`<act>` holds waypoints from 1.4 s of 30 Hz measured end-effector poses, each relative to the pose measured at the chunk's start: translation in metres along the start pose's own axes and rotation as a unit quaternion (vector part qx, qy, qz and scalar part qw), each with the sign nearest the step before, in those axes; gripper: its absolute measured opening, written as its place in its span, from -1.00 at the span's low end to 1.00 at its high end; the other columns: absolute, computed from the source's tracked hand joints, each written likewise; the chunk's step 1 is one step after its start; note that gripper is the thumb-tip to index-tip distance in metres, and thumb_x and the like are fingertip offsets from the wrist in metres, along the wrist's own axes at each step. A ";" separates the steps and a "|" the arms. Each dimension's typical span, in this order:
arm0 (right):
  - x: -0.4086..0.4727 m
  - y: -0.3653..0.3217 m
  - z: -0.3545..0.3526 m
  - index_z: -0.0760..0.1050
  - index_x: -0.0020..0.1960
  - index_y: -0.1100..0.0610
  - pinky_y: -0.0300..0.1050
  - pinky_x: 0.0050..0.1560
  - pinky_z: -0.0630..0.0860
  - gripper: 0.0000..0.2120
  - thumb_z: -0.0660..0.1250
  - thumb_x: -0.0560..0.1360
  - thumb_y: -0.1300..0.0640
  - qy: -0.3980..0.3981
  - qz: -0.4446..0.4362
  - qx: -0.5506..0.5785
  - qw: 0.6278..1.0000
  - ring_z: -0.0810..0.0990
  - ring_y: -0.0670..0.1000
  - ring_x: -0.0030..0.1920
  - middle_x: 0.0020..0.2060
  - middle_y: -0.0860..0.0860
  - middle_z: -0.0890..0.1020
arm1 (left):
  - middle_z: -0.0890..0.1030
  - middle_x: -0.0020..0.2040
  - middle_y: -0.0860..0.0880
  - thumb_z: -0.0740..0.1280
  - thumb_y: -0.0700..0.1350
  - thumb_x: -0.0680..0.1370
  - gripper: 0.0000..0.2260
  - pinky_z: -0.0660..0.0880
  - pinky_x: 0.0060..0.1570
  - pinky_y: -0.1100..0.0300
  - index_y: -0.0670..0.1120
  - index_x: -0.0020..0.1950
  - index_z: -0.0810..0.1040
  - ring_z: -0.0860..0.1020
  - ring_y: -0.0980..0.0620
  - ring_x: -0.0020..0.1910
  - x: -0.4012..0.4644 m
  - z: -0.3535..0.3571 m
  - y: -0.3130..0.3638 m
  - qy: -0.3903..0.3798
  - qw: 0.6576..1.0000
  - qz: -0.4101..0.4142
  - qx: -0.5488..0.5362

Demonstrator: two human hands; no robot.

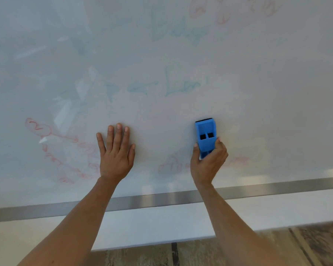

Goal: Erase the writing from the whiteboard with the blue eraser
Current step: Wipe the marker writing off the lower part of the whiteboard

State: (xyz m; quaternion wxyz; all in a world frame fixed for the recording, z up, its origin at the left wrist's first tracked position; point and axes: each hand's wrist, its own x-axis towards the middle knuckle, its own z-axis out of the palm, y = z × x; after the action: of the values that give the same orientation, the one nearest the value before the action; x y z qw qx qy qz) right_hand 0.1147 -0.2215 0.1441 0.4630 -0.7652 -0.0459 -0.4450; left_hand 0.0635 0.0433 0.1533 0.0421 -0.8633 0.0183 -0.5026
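On the whiteboard (258,93), left hand (116,156) fingers spread flat, right hand (208,162) fingers pinching blue eraser (206,135), smeared writing (173,87) illegible.

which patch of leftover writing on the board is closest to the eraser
The faint red scribble just below-left of the blue eraser, beside the right hand. The green writing and other red marks sit farther off.

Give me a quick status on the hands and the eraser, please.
Left hand flat on the white whiteboard, empty. Right hand grips the blue plastic eraser, pad against the board. Faint red writing and green writing remain. Nothing in the way.
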 end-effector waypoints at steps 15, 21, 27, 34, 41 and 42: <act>-0.080 0.042 0.000 0.46 0.25 0.26 0.08 0.05 0.60 -0.45 0.60 0.34 0.22 -0.159 -0.010 -0.081 0.984 0.57 0.21 0.10 0.11 0.18 0.58 | -0.08 0.62 -0.07 0.28 -0.03 0.61 -0.39 -0.04 0.48 -0.34 -0.11 0.59 0.10 -0.06 -0.17 0.59 0.024 0.004 0.020 0.049 0.995 0.079 -0.026; -0.004 0.125 -0.048 0.28 0.41 0.16 0.06 0.25 0.52 -0.45 0.44 0.53 0.10 0.037 0.330 0.057 0.942 0.50 0.11 0.26 0.26 0.07 0.49 | -0.06 0.62 -0.07 0.29 0.02 0.60 -0.38 -0.14 0.49 -0.30 -0.13 0.58 0.14 -0.08 -0.16 0.59 0.030 0.023 0.036 0.062 0.994 0.083 -0.014; 0.019 0.167 -0.063 0.25 0.41 0.11 0.08 0.27 0.53 -0.50 0.40 0.56 0.12 0.088 0.425 0.089 0.896 0.52 0.08 0.26 0.25 0.01 0.48 | -0.04 0.62 -0.07 0.24 0.06 0.59 -0.38 -0.16 0.48 -0.30 -0.13 0.58 0.14 -0.08 -0.15 0.59 0.033 0.032 0.037 0.100 0.990 0.098 0.022; -0.056 0.107 -0.022 0.41 0.25 0.23 0.01 0.03 0.55 -0.44 0.60 0.37 0.14 -0.032 0.172 0.017 0.984 0.52 0.16 0.08 0.09 0.13 0.55 | -0.02 0.62 -0.08 0.24 0.06 0.58 -0.39 -0.15 0.48 -0.29 -0.15 0.57 0.16 -0.06 -0.16 0.59 0.032 0.035 0.038 0.118 0.988 0.097 0.036; -0.052 0.117 -0.031 0.40 0.25 0.15 0.06 -0.02 0.58 -0.38 0.64 0.32 0.09 -0.117 -0.032 -0.080 0.989 0.56 0.17 0.04 0.08 0.17 0.59 | -0.02 0.62 -0.06 0.27 0.05 0.58 -0.39 -0.17 0.49 -0.26 -0.14 0.57 0.18 -0.07 -0.15 0.59 0.031 0.033 0.039 0.108 0.991 0.082 0.019; -0.043 0.122 -0.037 0.41 0.27 0.19 0.09 -0.01 0.60 -0.39 0.62 0.34 0.13 -0.092 -0.005 -0.067 0.993 0.55 0.19 0.07 0.10 0.18 0.58 | -0.02 0.62 -0.06 0.27 0.05 0.59 -0.39 -0.17 0.49 -0.27 -0.14 0.57 0.18 -0.07 -0.14 0.59 0.031 0.033 0.040 0.107 0.991 0.079 0.019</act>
State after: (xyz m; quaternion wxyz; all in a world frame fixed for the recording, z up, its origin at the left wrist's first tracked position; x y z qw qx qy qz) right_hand 0.1244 -0.3037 0.0375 0.4021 -0.8321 -0.0618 -0.3771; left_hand 0.1079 0.0031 0.1607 0.0959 -0.7991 0.0817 -0.5878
